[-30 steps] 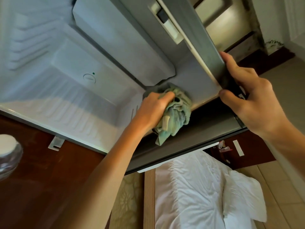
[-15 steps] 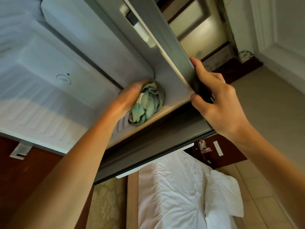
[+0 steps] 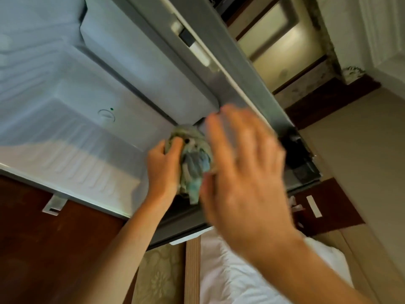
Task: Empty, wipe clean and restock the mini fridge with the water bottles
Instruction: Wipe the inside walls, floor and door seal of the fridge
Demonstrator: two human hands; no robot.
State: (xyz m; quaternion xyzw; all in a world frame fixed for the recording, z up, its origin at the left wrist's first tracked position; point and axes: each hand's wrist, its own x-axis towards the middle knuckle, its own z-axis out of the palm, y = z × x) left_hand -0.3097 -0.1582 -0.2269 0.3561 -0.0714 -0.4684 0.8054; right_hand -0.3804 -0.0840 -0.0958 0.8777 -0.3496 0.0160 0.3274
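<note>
Green cloth bunched in left hand scrubs the fridge wall at centre; wiping step; right hand spread, blurred, at 3 o'clock; next, remaining walls.

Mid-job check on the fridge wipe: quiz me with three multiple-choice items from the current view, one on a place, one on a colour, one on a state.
1. Where is the cloth pressed?
A. on the bed
B. inside the fridge, at the corner by the door
C. on the floor

2. What colour is the cloth?
A. bright red
B. pale green
C. black

3. What is the right hand doing?
A. gripping a water bottle
B. open, holding nothing
C. clutching the cloth

Answers:
1 B, the left hand holds the cloth against the fridge's inner wall near the door.
2 B, its bunched folds look pale green.
3 B, its fingers are spread and motion-blurred in front of the door.
</note>
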